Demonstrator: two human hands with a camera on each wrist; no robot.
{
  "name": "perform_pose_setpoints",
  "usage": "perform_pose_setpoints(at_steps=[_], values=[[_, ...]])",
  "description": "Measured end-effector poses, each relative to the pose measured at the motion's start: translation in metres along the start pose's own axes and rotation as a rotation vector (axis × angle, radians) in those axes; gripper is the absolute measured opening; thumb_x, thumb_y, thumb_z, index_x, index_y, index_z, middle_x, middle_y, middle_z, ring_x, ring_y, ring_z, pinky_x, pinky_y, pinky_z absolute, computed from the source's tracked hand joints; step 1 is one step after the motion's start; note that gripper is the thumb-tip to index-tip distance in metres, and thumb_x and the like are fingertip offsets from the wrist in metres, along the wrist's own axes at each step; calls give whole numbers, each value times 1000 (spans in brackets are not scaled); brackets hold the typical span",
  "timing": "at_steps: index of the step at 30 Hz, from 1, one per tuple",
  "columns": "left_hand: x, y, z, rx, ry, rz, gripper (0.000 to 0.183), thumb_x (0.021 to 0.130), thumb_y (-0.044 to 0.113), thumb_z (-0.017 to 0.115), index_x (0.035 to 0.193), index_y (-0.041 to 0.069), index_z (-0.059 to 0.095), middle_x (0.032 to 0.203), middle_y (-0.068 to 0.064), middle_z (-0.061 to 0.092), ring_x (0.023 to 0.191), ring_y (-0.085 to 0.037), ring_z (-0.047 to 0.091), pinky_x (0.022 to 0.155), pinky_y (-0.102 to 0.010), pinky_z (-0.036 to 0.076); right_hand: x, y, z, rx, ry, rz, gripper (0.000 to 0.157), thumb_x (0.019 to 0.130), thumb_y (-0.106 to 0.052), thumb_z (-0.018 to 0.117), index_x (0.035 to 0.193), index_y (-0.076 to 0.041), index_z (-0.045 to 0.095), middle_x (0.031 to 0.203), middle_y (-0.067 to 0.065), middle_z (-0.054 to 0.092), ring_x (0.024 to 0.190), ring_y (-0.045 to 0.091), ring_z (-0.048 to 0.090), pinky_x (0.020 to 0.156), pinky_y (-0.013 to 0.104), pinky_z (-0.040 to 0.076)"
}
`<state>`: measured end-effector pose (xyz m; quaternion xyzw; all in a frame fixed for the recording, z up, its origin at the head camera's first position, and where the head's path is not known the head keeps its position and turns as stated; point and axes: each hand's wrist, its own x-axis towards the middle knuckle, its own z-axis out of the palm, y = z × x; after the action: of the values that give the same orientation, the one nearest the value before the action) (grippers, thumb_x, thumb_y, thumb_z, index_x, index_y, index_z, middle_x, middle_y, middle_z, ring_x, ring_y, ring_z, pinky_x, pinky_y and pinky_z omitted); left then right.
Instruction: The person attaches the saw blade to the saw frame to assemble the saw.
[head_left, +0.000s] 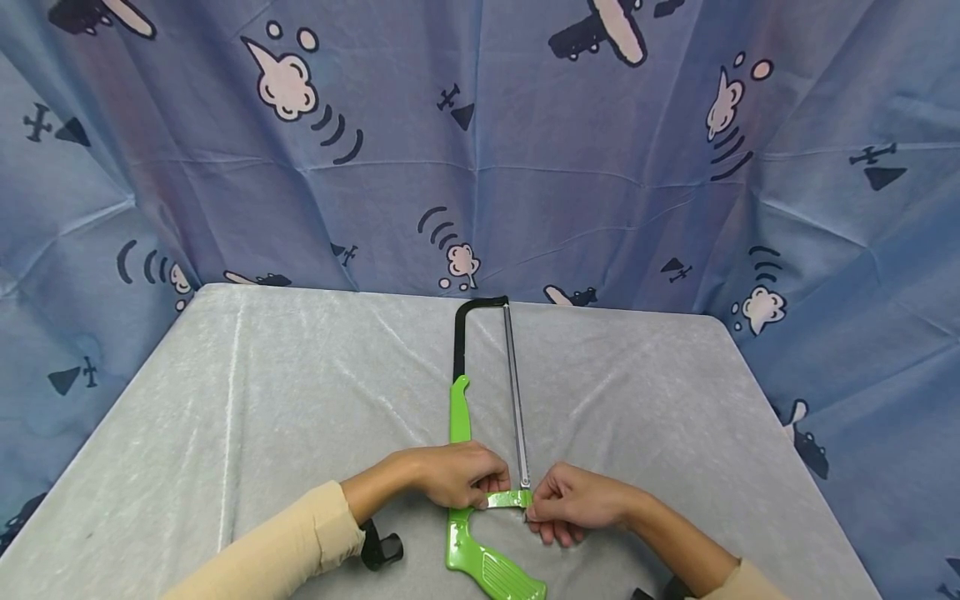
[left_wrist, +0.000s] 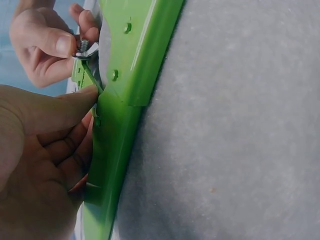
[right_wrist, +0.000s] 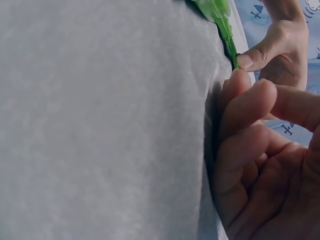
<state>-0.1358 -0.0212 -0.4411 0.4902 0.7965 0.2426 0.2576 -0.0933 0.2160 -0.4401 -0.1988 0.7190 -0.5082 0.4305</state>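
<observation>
A hacksaw with a green handle (head_left: 491, 562) and a black front frame (head_left: 460, 337) lies on the table, its grip toward me. Its narrow blade (head_left: 515, 392) runs along the right side. My left hand (head_left: 463, 473) lies over the green frame and pinches the short green cross arm (head_left: 508, 499) between thumb and fingers. At that arm's outer end, my right hand (head_left: 581, 502) holds a threaded screw with a wing nut (left_wrist: 84, 50) between thumb and fingers. In the right wrist view the right fingers (right_wrist: 250, 102) are curled and hide the screw.
A pale grey plush cloth covers the table (head_left: 315, 375). Behind and at both sides hangs a blue curtain (head_left: 390, 125) with airplane prints. A black strap piece (head_left: 381, 548) shows beside the left sleeve (head_left: 277, 550).
</observation>
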Motion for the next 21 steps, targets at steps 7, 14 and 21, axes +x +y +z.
perform_pose_setpoints(at_steps=[7, 14, 21], values=[[-1, 1, 0, -4, -1, -2, 18, 83, 2, 73, 95, 12, 63, 77, 12, 53, 71, 1, 49, 68, -12, 42, 0, -1, -1, 5, -11, -1, 30, 98, -11, 57, 85, 14, 66, 65, 1, 63, 49, 4, 53, 43, 18, 37], [-1, 2, 0, -17, -5, -16, 18, 83, 2, 72, 95, 12, 64, 77, 12, 53, 71, 1, 50, 68, -12, 43, -1, -1, -1, -19, -13, -3, 30, 99, -12, 57, 85, 12, 67, 66, 16, 65, 48, 5, 55, 42, 19, 37], [0, 3, -4, -24, 18, -13, 16, 83, 0, 72, 96, 9, 69, 76, 11, 56, 70, 2, 51, 68, -12, 44, -2, -5, 0, -94, 65, 58, 33, 97, -20, 59, 79, 6, 69, 64, 10, 64, 47, 9, 56, 42, 21, 39]])
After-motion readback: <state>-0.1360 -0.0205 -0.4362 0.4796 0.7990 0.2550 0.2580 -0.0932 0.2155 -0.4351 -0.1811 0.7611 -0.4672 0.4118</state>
